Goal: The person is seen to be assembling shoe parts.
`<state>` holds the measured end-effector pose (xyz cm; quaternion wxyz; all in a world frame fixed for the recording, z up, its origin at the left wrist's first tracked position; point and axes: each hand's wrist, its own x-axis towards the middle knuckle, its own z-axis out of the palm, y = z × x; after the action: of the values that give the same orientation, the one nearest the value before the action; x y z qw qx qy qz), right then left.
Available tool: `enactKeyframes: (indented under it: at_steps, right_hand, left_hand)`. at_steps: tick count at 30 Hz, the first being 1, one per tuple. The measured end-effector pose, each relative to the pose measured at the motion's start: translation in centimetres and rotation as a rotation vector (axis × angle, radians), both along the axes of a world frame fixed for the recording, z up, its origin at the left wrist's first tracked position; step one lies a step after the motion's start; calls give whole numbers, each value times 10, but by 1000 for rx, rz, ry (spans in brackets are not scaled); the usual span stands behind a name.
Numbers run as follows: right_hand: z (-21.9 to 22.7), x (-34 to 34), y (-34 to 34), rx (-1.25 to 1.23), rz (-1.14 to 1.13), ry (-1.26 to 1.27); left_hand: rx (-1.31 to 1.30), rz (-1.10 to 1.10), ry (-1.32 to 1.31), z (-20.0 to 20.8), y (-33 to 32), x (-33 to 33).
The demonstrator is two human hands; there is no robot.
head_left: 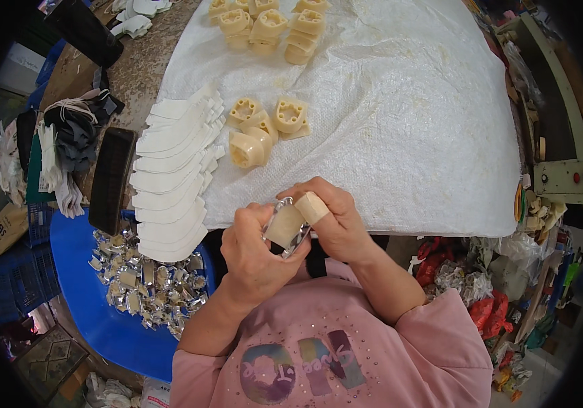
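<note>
My left hand (246, 255) and my right hand (336, 217) meet in front of my chest, close to the near edge of the covered table. Between them they grip a small shiny silver-edged piece with a beige face (285, 226). Fingers of both hands are bent round its sides. A tan wrap covers my right thumb. Beyond my hands stand a few cream moulded plastic parts (249, 146) with holes in their tops. Left of them lies a long overlapping row of curved white cut pieces (169, 180).
A blue tub (87, 306) at lower left holds many silver-and-beige pieces (149, 285). A dark flat object (111, 180) lies beside the white row. More cream parts (268, 27) stand at the far side of the white woven sheet (407, 136). A green-grey machine frame (563, 136) stands at right.
</note>
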<state>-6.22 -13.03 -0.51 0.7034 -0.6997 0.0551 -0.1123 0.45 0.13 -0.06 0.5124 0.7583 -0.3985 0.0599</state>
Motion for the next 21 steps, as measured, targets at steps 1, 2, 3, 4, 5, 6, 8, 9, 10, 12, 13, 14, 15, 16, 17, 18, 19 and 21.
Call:
enactKeyframes:
  at_steps: [1,2,3,4,5,6,8,9,10,12,13,14,15,16,17,18,19,21]
  right_hand:
    - [-1,1,3,0,0,0]
    - [-3,1,6,54,-36,56]
    - [-6,2,9,110,-63,111]
    - [-10,2,11,114,-56,111]
    - [-15,1,12,408,-4,80]
    - [-17,0,13,699,44,51]
    - [-15,0,21,821,60,-13]
    - [-15,1,23,942,77,-80]
    - [-15,1,24,943,82,-76]
    - [-15,1,23,512,-36,-24]
    - [-13,2,24,511,-34,-23]
    - [-9,2,26,198,-101,-27]
    - [-6,3,27,-116,-162,-32]
    - [-3,4,27,-117,-155,-34]
    - [-1,5,26,-152,-151,0]
    - [0,7,25,-186,-144,33]
    - [1,8,23,-185,-134,31]
    - [4,11,17,-235,-151,-46]
  left_hand:
    - [21,41,7,-2,0,-1]
    - [21,40,7,-3,-1,-1]
    - [17,66,-37,-4,-1,1]
    - [14,91,-80,-4,-1,1]
    - [18,99,-82,-4,0,1]
    - [-4,117,-3,-3,2,-1]
    - [-26,139,77,-3,3,-5]
    - [-28,152,11,-5,1,-7]
    - [-29,165,-54,-6,1,-8]
    - [-13,174,-138,-4,1,-6]
    - [3,178,-224,-3,1,-4]
    - [2,181,-223,-3,2,-3]
    - [4,181,-226,-5,2,-2]
    - [6,182,-228,-7,4,-1]
    - [5,190,-229,-9,5,1]
    - [10,185,-212,-12,6,4]
    - [14,180,-196,-14,9,6]
    - [-1,180,-80,-6,16,9]
